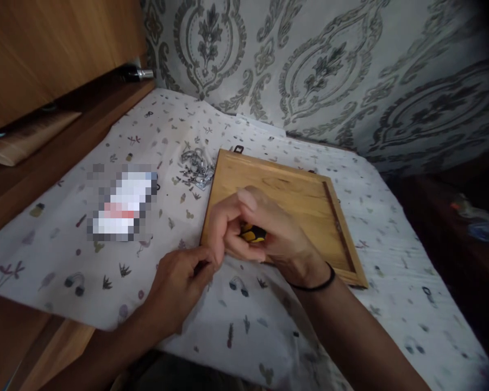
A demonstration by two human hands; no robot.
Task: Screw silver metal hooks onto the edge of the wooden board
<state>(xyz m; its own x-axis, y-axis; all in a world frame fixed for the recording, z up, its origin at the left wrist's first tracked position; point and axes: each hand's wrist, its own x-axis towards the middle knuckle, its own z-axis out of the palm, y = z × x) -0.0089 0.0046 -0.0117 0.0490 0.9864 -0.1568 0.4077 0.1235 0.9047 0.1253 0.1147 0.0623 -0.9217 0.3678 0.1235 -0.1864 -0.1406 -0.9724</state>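
Note:
My right hand [261,225] is curled over the near left part of a wooden framed panel [285,184]. Inside its fingers shows a yellow-and-black handle [253,233], like that of a screwdriver; the rest of it is hidden. My left hand [183,282] is closed in a pinch, its fingertips touching the bent index finger of my right hand. Whatever sits between those fingertips is too small to make out. The panel lies flat with a raised rim, and a small dark metal hanger [239,149] sticks out from its far edge.
A heap of small metal hardware [198,167] lies left of the panel. Farther left is a blurred-out phone-like object [124,206]. The patterned cloth [228,326] covers the table. A wooden cabinet [61,49] stands at left, and a papered wall [326,65] rises behind.

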